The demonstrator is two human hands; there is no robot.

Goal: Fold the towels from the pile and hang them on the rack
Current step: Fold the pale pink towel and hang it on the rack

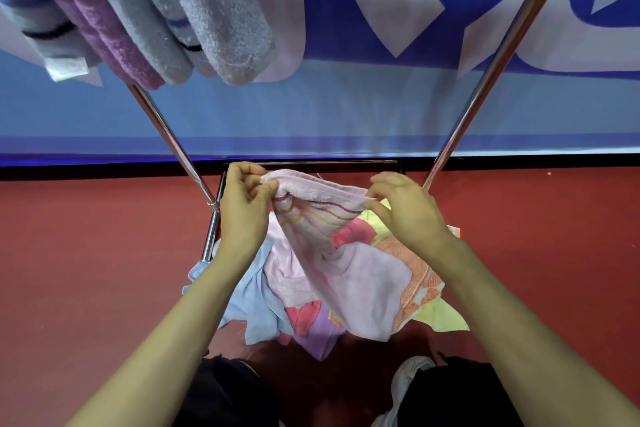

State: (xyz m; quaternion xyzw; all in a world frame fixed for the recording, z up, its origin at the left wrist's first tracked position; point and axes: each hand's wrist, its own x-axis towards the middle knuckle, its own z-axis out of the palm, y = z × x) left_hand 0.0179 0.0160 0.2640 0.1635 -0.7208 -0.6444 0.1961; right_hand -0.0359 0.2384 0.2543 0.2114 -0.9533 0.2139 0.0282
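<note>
Hands [242,215] [410,215] on pink towel [322,218], end indistinct

One wide-angle camera sat on the person's head, facing forward and steeply down. It was close to the left hand [242,211] and right hand [408,211], which held a pink towel [322,198] mid-frame. The rack [491,73] splayed upward, and the red floor [86,253] lay below.

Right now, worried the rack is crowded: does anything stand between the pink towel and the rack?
Nothing visible does: the left hand and right hand pinch the pink towel; hung towels sit upper left.
</note>
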